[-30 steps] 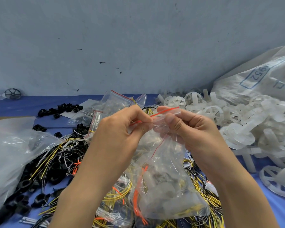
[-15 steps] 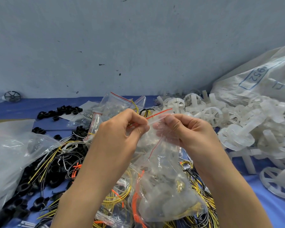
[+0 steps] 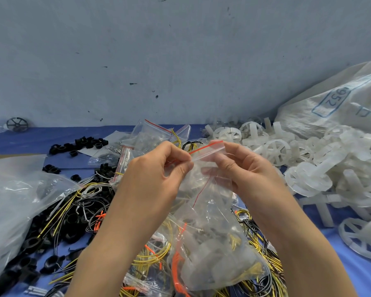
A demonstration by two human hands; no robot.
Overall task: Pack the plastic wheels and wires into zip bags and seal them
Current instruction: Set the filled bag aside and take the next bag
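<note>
A clear zip bag [image 3: 212, 239] with a red strip along its mouth hangs between my hands in the middle of the view. It holds white plastic wheels and orange and yellow wires in its lower part. My left hand [image 3: 156, 170] pinches the left end of the mouth. My right hand [image 3: 240, 166] pinches the right end, fingers curled over the red strip. A pile of white plastic wheels [image 3: 308, 166] lies at the right. Loose yellow, black and orange wires [image 3: 150, 256] spread under the bag.
Black plastic rings [image 3: 77, 144] lie at the back left and front left. A large clear plastic bag [image 3: 15, 202] sits at the left. More zip bags [image 3: 156, 133] lie behind my hands. A big white woven sack [image 3: 334, 108] leans on the wall at the right. Blue table cover [image 3: 351, 273].
My hands have drawn slightly apart along the bag's mouth, stretching the red strip between them. The bag's mouth has tilted up to the right.
</note>
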